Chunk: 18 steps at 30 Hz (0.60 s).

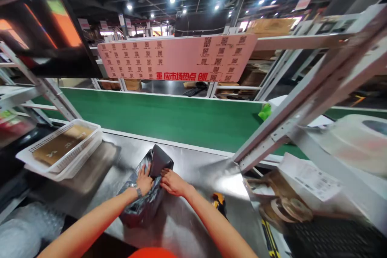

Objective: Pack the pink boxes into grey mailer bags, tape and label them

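Observation:
A parcel in a shiny dark plastic mailing bag (140, 211) lies on the metal worktop (187, 225) in front of me. Its smooth flap (161, 158) is at the far end. My left hand (145, 180), with a metal watch at the wrist, rests on top of the bag, fingers apart and pressing on the plastic. On the right side of the flap, my right hand (171, 181) has its fingers curled and closed on the bag's edge. The fingertips of that hand are partly hidden. To the right lies a yellow and black tool (220, 203), apart from both hands.
Behind the worktop runs a green conveyor belt (181, 115). White plastic baskets (90, 125) with a brown package stand left. At right are a slanted metal post (266, 137), tape rolls (293, 209), a keyboard (335, 234) and a large white roll (350, 141). Bubble wrap (27, 225) sits lower left.

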### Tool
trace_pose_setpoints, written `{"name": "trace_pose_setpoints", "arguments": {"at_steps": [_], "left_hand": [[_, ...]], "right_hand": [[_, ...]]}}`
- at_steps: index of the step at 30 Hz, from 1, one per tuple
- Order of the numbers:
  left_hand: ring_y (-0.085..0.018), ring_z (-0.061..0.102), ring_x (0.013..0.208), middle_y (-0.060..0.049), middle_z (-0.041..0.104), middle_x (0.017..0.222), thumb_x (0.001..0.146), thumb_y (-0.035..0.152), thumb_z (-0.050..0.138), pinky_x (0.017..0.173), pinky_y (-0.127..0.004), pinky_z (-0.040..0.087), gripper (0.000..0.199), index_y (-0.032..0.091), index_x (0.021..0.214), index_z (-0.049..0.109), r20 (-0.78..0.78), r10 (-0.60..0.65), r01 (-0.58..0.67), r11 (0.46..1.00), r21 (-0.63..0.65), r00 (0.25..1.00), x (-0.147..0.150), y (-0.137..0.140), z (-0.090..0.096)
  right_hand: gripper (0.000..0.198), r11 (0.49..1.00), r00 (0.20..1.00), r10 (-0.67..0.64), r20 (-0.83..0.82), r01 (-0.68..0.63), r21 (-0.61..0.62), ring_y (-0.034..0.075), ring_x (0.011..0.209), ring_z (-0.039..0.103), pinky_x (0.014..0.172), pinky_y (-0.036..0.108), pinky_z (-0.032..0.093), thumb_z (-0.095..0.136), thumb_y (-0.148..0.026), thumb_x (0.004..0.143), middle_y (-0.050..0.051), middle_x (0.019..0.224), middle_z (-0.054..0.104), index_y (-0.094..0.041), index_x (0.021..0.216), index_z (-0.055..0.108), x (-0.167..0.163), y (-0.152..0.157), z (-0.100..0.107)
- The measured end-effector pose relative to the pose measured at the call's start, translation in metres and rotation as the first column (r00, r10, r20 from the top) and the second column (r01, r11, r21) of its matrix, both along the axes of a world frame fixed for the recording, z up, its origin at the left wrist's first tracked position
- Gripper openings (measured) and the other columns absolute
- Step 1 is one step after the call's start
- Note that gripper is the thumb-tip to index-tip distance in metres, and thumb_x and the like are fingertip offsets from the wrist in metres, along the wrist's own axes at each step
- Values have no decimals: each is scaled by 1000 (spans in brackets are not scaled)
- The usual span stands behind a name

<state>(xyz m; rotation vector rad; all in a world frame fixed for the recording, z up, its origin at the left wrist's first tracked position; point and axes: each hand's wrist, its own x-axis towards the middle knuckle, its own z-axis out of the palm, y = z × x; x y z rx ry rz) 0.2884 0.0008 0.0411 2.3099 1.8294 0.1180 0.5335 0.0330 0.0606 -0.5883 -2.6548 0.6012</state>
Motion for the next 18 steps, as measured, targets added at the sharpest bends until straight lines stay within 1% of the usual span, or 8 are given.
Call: {"name": "trace_pose_setpoints", "arguments": {"at_steps": [2,4,8,10,13,15,17,18], "left_hand": [[-50,34,168,-19,40,182,100,25,58,133,-72,37,45,17,137,83,-17,69,-69,998,0,997,13,-15,2],[-50,31,170,-18,42,181,100,25,56,136,-72,32,55,17,152,73,-14,117,-117,993,28,993,27,-33,5],[-51,28,170,-17,51,176,106,32,51,139,-72,25,50,16,142,80,9,144,-144,987,72,990,52,-59,17],[-54,26,170,-19,49,177,106,42,53,137,-76,23,53,16,143,80,7,141,-141,988,57,990,59,-64,25],[-62,14,170,-26,32,183,95,71,63,136,-80,18,86,10,156,69,-8,114,-114,993,-19,993,63,-63,36],[-64,6,170,-30,23,184,87,79,66,138,-80,13,103,3,157,66,-33,99,-102,992,-69,994,64,-62,41],[-65,5,169,-29,20,185,87,72,68,138,-80,10,94,2,150,72,-59,98,-103,990,-98,993,65,-61,44],[-64,6,169,-28,19,186,87,65,70,138,-80,11,85,3,145,76,-68,101,-108,988,-111,993,65,-60,45]], "right_hand": [[35,1000,1000,22,5,-22,-12,32,119,72,123,56,48,51,-32,106,20,111,81,-16,94,80,0,4,0],[31,998,999,36,-9,-36,-55,31,115,72,120,55,48,52,-29,102,18,109,81,-18,88,78,1,7,0],[27,988,999,20,-33,-24,-150,27,101,71,111,49,51,53,-20,92,14,92,80,-22,70,68,0,13,3],[25,982,999,11,-41,-18,-189,25,92,70,103,45,53,53,-17,85,11,81,77,-24,61,59,-3,18,4],[25,967,998,-18,-62,2,-253,22,83,68,96,40,56,53,-17,77,6,70,72,-26,54,49,-6,25,7],[22,958,997,-44,-68,23,-286,22,81,69,90,38,59,53,-18,77,4,69,73,-25,56,53,-1,27,10],[22,941,986,-145,-85,111,-318,22,80,71,86,38,62,50,-20,81,5,76,78,-25,65,65,10,21,17],[25,923,961,-250,-117,200,-328,24,80,73,88,41,63,49,-22,84,6,79,80,-25,72,71,15,14,22]]}}
